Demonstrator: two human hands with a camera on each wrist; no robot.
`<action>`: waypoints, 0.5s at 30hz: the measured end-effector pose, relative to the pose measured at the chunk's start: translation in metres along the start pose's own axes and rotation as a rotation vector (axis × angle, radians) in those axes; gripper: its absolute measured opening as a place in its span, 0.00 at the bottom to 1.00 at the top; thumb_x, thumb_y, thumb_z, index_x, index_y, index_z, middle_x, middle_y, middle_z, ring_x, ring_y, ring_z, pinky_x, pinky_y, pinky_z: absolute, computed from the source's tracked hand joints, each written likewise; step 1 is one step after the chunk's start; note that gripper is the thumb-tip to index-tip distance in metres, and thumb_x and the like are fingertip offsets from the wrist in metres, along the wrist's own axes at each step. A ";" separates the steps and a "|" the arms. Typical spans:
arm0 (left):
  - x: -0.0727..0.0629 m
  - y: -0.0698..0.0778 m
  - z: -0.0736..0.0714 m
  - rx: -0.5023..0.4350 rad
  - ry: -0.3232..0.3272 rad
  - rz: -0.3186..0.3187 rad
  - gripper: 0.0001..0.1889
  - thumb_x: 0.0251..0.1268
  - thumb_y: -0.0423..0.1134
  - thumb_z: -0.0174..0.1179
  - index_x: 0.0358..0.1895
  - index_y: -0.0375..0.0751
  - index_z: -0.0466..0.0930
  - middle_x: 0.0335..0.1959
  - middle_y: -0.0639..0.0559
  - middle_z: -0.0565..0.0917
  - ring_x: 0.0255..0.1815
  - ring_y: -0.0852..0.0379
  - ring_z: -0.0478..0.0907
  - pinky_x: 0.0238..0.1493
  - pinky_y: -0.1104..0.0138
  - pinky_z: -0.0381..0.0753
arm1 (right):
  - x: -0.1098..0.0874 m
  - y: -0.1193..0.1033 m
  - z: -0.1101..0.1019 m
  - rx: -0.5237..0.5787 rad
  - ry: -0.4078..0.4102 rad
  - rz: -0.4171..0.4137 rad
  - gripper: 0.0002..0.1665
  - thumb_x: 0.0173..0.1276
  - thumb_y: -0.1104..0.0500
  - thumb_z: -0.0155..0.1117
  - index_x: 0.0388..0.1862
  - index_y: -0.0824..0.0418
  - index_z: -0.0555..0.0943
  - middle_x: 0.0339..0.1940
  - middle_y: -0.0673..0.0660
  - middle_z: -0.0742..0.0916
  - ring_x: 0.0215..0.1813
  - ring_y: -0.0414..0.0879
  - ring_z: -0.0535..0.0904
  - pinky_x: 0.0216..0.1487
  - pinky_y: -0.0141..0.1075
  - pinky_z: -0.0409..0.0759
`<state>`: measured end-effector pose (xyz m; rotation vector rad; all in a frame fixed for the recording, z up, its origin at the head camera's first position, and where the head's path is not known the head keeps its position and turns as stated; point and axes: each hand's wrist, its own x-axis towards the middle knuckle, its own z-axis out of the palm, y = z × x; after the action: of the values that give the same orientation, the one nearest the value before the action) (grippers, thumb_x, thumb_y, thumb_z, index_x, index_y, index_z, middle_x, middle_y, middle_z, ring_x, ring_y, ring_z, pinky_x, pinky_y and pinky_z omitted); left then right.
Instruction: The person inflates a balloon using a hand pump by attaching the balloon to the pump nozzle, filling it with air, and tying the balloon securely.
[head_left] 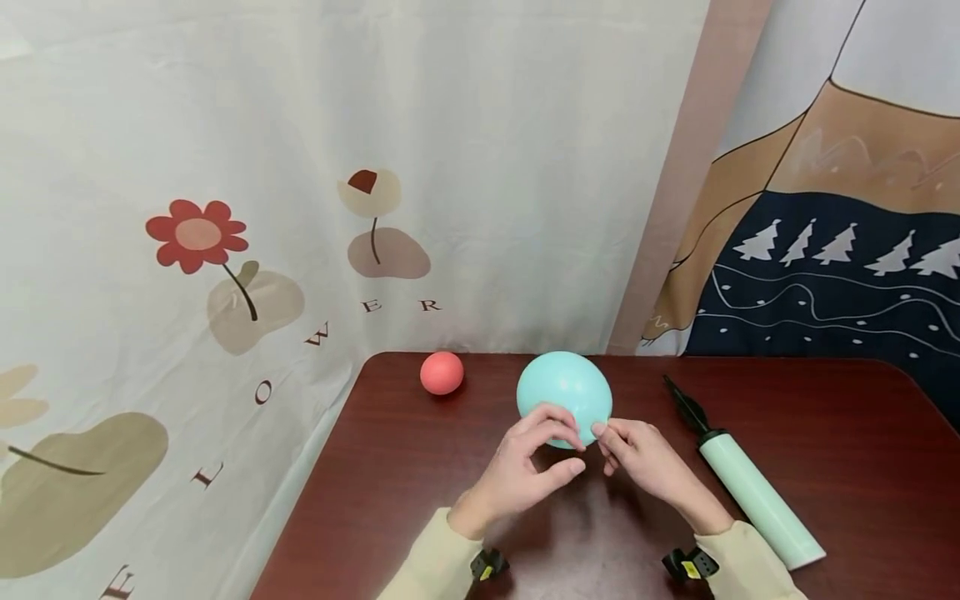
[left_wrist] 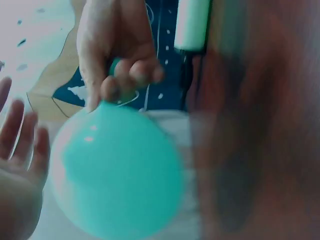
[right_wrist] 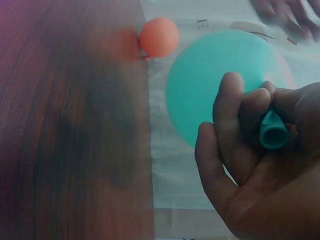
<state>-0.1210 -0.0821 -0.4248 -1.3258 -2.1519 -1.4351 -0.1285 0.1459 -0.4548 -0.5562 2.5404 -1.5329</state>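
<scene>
A blown-up turquoise balloon (head_left: 564, 390) is held above the table, its neck pinched by my right hand (head_left: 647, 458). In the right wrist view the balloon's open mouth (right_wrist: 274, 136) sticks out untied between thumb and fingers. My left hand (head_left: 517, 471) hovers just left of the balloon, thumb and fingers spread apart. The left wrist view shows those fingers (left_wrist: 20, 135) beside the balloon (left_wrist: 120, 170), gripping nothing.
A small red balloon (head_left: 442, 372), knotted at its end, lies at the table's back left. On the right lies a pale green hand pump (head_left: 761, 500) with a black nozzle. Printed curtains (head_left: 525, 167) hang behind the brown table (head_left: 375, 483).
</scene>
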 end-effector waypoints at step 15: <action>0.031 -0.013 -0.010 0.920 -0.306 0.162 0.49 0.51 0.74 0.70 0.71 0.47 0.73 0.83 0.46 0.55 0.86 0.41 0.37 0.76 0.31 0.45 | -0.001 -0.004 -0.003 -0.122 -0.113 -0.039 0.23 0.84 0.50 0.53 0.27 0.56 0.80 0.17 0.45 0.80 0.23 0.47 0.82 0.26 0.32 0.74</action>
<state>-0.1515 -0.0742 -0.4090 -1.3093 -2.3254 -0.0877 -0.1275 0.1469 -0.4494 -0.6899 2.5633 -1.3238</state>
